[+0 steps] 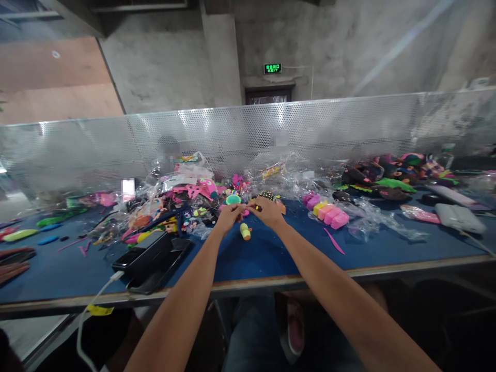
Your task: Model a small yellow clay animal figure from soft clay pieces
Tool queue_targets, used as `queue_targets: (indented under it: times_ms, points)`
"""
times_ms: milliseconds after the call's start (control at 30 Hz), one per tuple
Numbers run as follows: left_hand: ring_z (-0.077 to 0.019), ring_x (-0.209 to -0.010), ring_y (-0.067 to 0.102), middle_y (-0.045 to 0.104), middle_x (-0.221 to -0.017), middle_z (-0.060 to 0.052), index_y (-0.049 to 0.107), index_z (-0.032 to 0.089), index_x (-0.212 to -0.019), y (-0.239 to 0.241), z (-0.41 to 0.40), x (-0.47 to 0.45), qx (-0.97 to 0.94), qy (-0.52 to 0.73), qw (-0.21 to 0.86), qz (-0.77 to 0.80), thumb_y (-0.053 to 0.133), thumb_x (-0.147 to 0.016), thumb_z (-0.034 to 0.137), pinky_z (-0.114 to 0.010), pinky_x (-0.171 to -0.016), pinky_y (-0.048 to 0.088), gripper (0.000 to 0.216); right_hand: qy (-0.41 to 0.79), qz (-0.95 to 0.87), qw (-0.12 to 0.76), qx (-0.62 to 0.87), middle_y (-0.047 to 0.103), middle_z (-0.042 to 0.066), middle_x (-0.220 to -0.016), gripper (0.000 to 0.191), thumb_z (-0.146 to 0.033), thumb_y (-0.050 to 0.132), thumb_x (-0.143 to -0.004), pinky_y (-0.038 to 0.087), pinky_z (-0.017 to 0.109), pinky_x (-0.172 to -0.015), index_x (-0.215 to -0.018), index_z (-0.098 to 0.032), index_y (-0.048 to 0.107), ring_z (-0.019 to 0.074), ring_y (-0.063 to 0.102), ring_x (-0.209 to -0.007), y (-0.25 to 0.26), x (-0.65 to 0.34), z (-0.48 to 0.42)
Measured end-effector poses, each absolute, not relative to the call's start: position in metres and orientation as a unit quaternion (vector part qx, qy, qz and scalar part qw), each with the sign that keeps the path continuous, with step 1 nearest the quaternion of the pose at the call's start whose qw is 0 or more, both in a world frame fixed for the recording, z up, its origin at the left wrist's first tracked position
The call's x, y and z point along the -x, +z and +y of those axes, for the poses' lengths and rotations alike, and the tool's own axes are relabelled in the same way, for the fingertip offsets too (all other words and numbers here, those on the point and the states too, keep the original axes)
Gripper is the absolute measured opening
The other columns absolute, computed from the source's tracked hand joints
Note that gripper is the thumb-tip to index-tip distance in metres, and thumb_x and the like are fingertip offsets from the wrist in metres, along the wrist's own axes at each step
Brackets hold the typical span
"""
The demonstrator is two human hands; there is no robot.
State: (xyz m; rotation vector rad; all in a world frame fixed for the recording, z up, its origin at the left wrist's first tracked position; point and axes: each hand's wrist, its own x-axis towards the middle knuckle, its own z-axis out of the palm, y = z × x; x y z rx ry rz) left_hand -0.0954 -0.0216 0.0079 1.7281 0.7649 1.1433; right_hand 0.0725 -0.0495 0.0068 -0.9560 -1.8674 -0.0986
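Over the middle of the blue table, my left hand (pixel 231 216) and my right hand (pixel 268 211) come together with fingertips almost meeting. Both are closed in a pinch. Whatever lies between the fingers is too small to make out. Just below them on the table is a small light-yellow clay-like piece (pixel 245 232) with an orange-brown end. A round green-and-white item (pixel 233 199) sits just behind my left hand. Beyond my right hand shows a black dotted item (pixel 267 196), partly covered by that hand.
Colourful soft pieces and plastic bags (pixel 186 191) are heaped behind and left. A black phone stand (pixel 158 258) with a cabled device stands front left. To the right lie colourful clay blocks (pixel 329 214), a pink plastic tool (pixel 334 241) and a grey power bank (pixel 460 218). Another person's hand (pixel 13 263) rests far left.
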Motion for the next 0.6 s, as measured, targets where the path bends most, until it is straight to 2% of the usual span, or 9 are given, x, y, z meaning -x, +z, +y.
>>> queue_targets:
  times_ms: [133,367,600]
  points:
    - [-0.0086,-0.046,0.046,0.051,-0.052,0.002,0.056,0.015,-0.066,0.0089,-0.0241,0.0960,-0.692,0.467,0.460,0.303,0.062,-0.071,0.052,-0.022,-0.046,0.035,0.038,-0.045,-0.768,0.503,0.395,0.063,0.003,-0.078,0.023,-0.038,0.055,-0.087,0.041,0.024,-0.065,-0.084,-0.019,0.069,0.0130,0.054,-0.070,0.0078,-0.0724,-0.0505]
    - [-0.0083,-0.045,0.045,0.051,-0.050,0.003,0.059,0.015,-0.067,0.0083,-0.0230,0.0961,-0.697,0.470,0.449,0.304,0.065,-0.069,0.049,-0.022,-0.046,0.034,0.035,-0.050,-0.769,0.497,0.399,0.064,0.003,-0.080,0.018,-0.035,0.058,-0.085,0.042,0.024,-0.068,-0.085,-0.021,0.069,0.0139,0.056,-0.074,0.0072,-0.0720,-0.0507]
    - [-0.0084,-0.045,0.046,0.051,-0.051,0.003,0.057,0.015,-0.066,0.0095,-0.0239,0.0966,-0.684,0.472,0.464,0.306,0.066,-0.069,0.049,-0.021,-0.045,0.035,0.035,0.042,-0.758,0.527,0.382,0.071,0.002,-0.087,0.020,-0.033,0.055,-0.087,0.045,0.026,-0.072,-0.090,-0.022,0.071,0.0150,0.062,-0.080,0.0078,-0.0749,-0.0493]
